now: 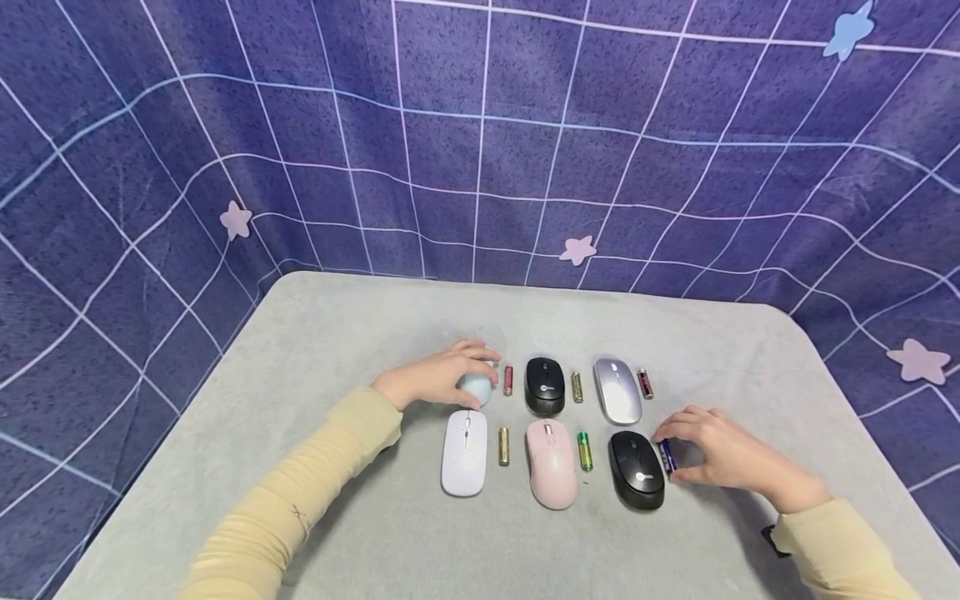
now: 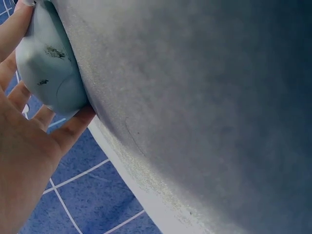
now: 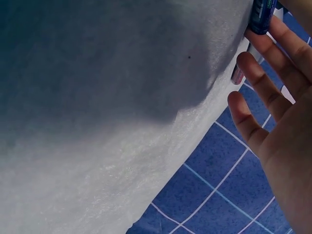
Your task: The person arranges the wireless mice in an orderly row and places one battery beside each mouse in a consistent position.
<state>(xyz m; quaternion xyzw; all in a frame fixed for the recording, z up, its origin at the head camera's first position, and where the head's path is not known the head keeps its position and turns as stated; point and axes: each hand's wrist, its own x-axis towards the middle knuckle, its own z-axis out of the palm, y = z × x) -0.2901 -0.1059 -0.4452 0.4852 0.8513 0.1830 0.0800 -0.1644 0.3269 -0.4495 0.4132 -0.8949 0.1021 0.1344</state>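
Observation:
My left hand (image 1: pixel 442 377) grips a light blue computer mouse (image 1: pixel 476 388) at the left end of the back row. In the left wrist view, the fingers wrap the sides of that mouse (image 2: pixel 51 63), which has dark scuffs on its shell. My right hand (image 1: pixel 708 447) pinches a dark blue battery (image 1: pixel 667 457) between thumb and finger, just right of a black mouse (image 1: pixel 637 470). The other fingers spread beside the battery (image 3: pixel 263 17) in the right wrist view. Nearest the left hand are a white mouse (image 1: pixel 464 452) and a red battery (image 1: pixel 508 380).
A black mouse (image 1: pixel 544 387), a silver mouse (image 1: pixel 618 390) and a pink mouse (image 1: pixel 552 463) stand between the hands. Gold batteries (image 1: pixel 504 447), a green battery (image 1: pixel 584 451) and a dark red battery (image 1: pixel 645 384) lie among them. Behind the grey table (image 1: pixel 360 317) hangs a blue gridded curtain (image 1: pixel 442 142).

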